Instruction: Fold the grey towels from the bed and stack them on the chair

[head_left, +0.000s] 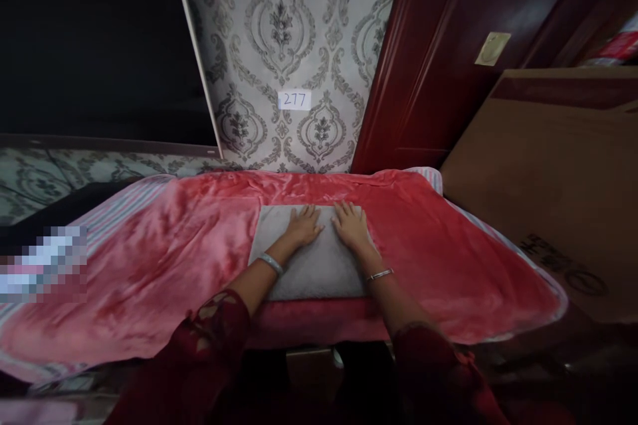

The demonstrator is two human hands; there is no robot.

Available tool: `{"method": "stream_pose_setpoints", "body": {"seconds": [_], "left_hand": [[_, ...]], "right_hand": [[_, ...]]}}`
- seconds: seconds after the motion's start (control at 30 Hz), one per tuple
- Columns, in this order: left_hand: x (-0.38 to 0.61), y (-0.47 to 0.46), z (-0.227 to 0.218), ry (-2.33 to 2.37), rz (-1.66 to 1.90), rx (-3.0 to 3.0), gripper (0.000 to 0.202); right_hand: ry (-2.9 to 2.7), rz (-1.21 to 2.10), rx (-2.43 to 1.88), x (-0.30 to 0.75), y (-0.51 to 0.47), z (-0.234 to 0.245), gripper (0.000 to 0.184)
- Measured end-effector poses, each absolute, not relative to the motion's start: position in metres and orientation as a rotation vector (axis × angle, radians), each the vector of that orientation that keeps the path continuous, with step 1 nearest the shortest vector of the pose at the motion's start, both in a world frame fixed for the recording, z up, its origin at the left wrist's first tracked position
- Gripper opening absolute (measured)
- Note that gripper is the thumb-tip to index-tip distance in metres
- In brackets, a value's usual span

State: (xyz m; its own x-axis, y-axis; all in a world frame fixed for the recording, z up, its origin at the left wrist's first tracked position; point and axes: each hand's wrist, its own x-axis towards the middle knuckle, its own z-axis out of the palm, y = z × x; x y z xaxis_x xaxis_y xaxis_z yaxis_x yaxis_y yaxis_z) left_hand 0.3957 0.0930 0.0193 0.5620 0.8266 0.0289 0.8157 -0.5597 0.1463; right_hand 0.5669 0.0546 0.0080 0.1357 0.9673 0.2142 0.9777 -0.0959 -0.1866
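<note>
A grey, soft-looking cloth, roughly square, lies flat on a red plush blanket. My left hand rests palm down on its upper middle, fingers spread and pointing away from me. Close to the cloth's upper right corner, my right hand also lies flat with its fingers apart. Neither hand grips anything. The two hands are a short gap apart, thumbs facing each other. Bangles circle both wrists.
A large cardboard box stands at the right, against a dark red wooden panel. On the left hangs a black television. A paper label reading 277 is on the patterned wall. The blanket's striped edge drapes at the left.
</note>
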Motion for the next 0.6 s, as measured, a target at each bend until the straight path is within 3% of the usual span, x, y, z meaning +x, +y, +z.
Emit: {"method": "stream_pose_setpoints", "body": {"seconds": [0.2, 0.6], "left_hand": [[0.392, 0.102, -0.003, 1.396, 0.215, 2.721, 0.067], [0.289, 0.138, 0.015, 1.801, 0.136, 2.402, 0.063]], "right_hand": [[-1.932, -0.028, -2.173, 0.567, 0.053, -0.018, 0.055], [-1.918, 0.018, -2.149, 0.571, 0.054, -0.019, 0.056]]}}
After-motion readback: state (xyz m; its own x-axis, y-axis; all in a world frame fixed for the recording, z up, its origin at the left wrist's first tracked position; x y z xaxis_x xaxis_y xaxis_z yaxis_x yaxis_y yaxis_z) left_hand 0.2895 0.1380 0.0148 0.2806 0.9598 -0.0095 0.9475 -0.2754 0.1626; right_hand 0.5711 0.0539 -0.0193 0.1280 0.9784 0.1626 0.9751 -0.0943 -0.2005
